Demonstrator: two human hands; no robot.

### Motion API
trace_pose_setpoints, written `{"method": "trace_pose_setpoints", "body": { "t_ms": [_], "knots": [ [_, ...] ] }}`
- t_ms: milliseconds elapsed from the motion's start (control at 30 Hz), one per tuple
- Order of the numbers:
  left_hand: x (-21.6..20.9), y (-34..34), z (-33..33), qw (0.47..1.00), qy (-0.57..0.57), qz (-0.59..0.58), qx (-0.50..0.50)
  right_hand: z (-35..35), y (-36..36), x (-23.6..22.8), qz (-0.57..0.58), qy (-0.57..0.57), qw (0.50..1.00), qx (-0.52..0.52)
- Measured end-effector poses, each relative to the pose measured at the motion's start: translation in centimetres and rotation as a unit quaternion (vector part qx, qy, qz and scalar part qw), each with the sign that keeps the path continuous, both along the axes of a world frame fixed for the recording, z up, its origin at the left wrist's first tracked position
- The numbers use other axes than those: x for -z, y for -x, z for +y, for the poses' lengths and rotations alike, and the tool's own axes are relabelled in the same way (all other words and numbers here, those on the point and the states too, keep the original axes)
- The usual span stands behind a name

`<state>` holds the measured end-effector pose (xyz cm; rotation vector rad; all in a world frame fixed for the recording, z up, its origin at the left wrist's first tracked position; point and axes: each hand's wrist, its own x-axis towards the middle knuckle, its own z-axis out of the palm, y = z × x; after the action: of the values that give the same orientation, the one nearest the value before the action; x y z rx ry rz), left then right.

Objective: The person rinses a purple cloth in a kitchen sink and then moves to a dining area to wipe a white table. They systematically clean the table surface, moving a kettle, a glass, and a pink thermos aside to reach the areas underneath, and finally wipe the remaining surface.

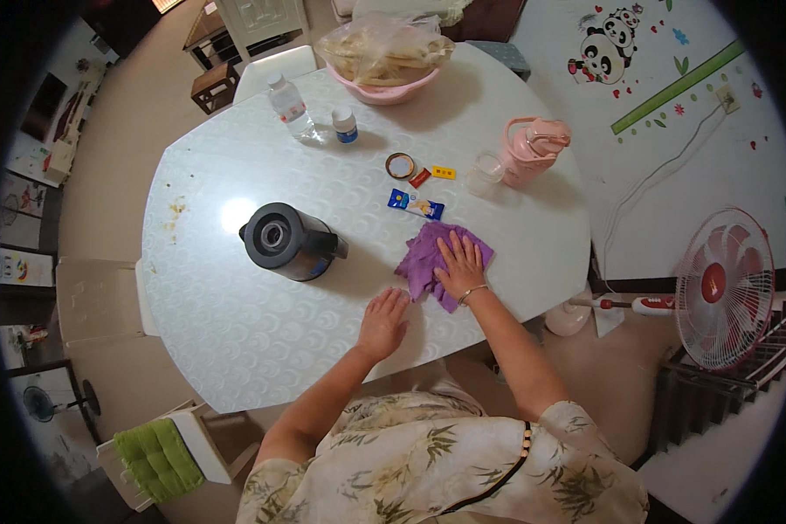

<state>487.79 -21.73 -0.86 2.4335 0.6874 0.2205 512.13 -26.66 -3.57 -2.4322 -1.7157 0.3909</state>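
Note:
A purple cloth (pixel 424 262) lies crumpled on the white patterned table (pixel 262 349). My right hand (pixel 462 269) is spread flat on the cloth's right part, pressing on it with fingers stretched out. To its left, my left hand (pixel 382 325) rests near the table's front edge, fingers extended and nothing held. It is just short of the cloth's lower left corner. Beyond the cloth are a blue and white packet (pixel 416 204), a small red packet (pixel 420 178), a yellow packet (pixel 444 173) and a round brown-rimmed lid or roll (pixel 400 166). Left of my hands stands a dark kettle (pixel 290 243).
A clear bottle (pixel 290 105), a small white and blue jar (pixel 345 126) and a pink basin (pixel 384 91) with a plastic bag (pixel 382 52) stand farther back. A clear cup (pixel 484 175) and pink flask (pixel 531 153) are at right. Yellowish crumbs (pixel 176 210) dot the left side.

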Motion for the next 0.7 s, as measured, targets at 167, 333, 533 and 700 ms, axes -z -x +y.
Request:
{"method": "trace_pose_setpoints", "body": {
  "t_ms": [167,333,533,700],
  "knots": [
    [-0.6,-1.6,3.6,0.996,0.019,-0.009,-0.087,-0.7,1.2,-2.1,0.030,0.016,0.999,-0.015],
    [-0.7,-9.4,8.3,0.986,-0.093,-0.080,-0.116,-5.4,-2.1,-1.7,0.029,0.015,0.998,-0.048],
    [1.5,-16.6,12.3,0.994,-0.081,-0.004,-0.073,-7.2,-7.5,-1.4,0.034,-0.004,0.999,0.018],
    [1.6,-17.5,15.7,0.977,-0.110,0.053,-0.176,-6.2,-7.3,-1.6,0.038,0.018,0.999,0.010]
  ]
}}
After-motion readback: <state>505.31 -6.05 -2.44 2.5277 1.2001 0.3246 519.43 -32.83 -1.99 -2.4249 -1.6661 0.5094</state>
